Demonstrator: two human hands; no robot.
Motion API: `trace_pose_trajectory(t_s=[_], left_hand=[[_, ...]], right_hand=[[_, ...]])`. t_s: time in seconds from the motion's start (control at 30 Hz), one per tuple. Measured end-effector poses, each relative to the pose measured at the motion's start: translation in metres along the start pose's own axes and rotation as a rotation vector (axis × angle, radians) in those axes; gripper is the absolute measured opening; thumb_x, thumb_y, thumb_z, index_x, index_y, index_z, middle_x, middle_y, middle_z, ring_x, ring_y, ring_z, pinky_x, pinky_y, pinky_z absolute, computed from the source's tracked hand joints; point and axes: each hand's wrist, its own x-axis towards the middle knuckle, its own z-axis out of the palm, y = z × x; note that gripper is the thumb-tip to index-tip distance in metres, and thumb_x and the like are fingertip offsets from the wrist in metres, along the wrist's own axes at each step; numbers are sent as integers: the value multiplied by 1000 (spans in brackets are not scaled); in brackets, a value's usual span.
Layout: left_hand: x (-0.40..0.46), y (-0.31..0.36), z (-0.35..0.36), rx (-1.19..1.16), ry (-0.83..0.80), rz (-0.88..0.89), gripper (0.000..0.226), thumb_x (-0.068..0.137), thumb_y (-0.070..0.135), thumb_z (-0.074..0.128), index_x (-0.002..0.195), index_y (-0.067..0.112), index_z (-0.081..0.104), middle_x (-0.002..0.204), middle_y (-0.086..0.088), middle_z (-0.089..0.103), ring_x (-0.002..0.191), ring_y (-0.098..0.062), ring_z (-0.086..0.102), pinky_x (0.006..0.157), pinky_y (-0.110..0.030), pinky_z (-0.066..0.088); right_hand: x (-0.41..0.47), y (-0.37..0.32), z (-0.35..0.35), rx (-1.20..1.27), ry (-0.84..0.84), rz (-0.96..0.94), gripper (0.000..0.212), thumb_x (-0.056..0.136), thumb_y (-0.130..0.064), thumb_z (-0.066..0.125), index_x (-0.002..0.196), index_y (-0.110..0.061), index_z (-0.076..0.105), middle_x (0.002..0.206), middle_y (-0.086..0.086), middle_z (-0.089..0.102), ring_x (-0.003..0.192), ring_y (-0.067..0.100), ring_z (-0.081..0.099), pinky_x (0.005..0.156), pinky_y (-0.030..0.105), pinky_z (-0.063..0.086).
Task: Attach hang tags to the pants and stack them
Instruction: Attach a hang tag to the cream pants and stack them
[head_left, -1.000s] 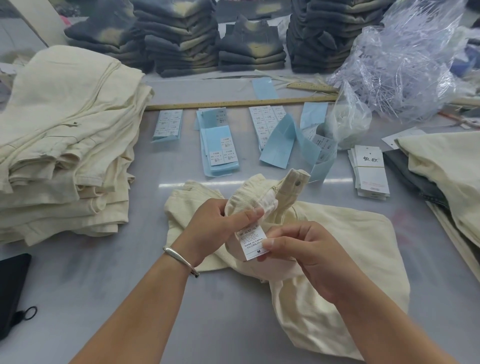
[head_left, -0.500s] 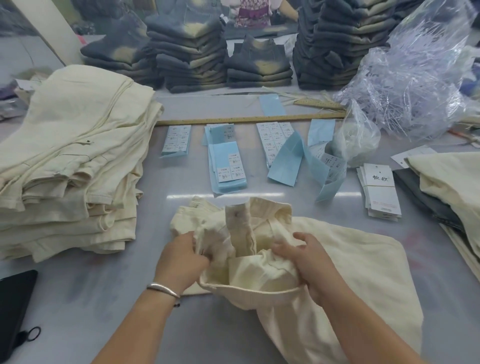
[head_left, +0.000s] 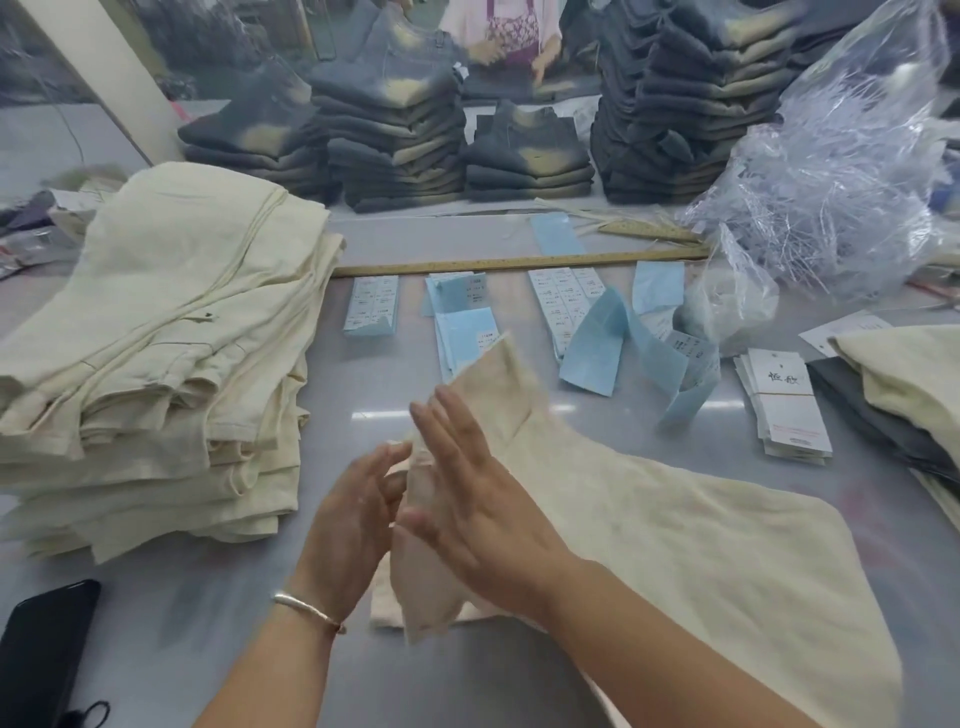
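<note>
A pair of cream pants (head_left: 675, 545) lies on the grey table (head_left: 218, 613) in front of me, its waist end lifted and folded upright. My left hand (head_left: 348, 525) touches that raised fold from the left, fingers loosely extended. My right hand (head_left: 467, 493) lies flat against the fold from the right, fingers straight. A tall stack of folded cream pants (head_left: 156, 338) stands at the left. A pile of white hang tags (head_left: 784, 410) lies at the right. The image is motion-blurred around the hands.
Blue sticker sheets (head_left: 592, 343) and a long wooden ruler (head_left: 519, 262) lie mid-table. A crumpled plastic bag (head_left: 841, 171) sits back right, dark jeans stacks (head_left: 395, 135) behind, with a person beyond them. More cream and grey garments (head_left: 909, 384) at the right edge, a black phone (head_left: 41, 644) near left.
The hands let go of the small inside label and the bunched waistband. Both now have straight fingers against the fold of the waist, and the pants lie flatter.
</note>
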Motion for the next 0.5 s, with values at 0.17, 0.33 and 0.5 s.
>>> trace_pose_trajectory(t_s=[0.17,0.33,0.5], left_hand=[[10,-6,11,514,40,-75,51,68,41,82,115,34,63,104,9,73,96,-10,69,84,-33,55],[27,-16,11,590,193,-13,36,79,19,70,108,39,66,106,11,70,102,-11,64,91,-35,51],[48,-43,-1,1087,497,53,44,90,16,53,133,15,44,118,-19,51,110,-38,48,88,-44,43]], right_hand=[[-13,61,9,-362,-93,407,49,103,-45,28,148,-24,33,158,-4,25,148,14,13,120,33,-3],[-39,98,-2,-345,-156,621,42,98,-53,39,117,-22,59,119,-6,61,115,17,51,107,33,29],[-77,128,-55,-351,551,644,10,86,-9,69,95,-13,71,94,0,70,91,24,64,80,26,41]])
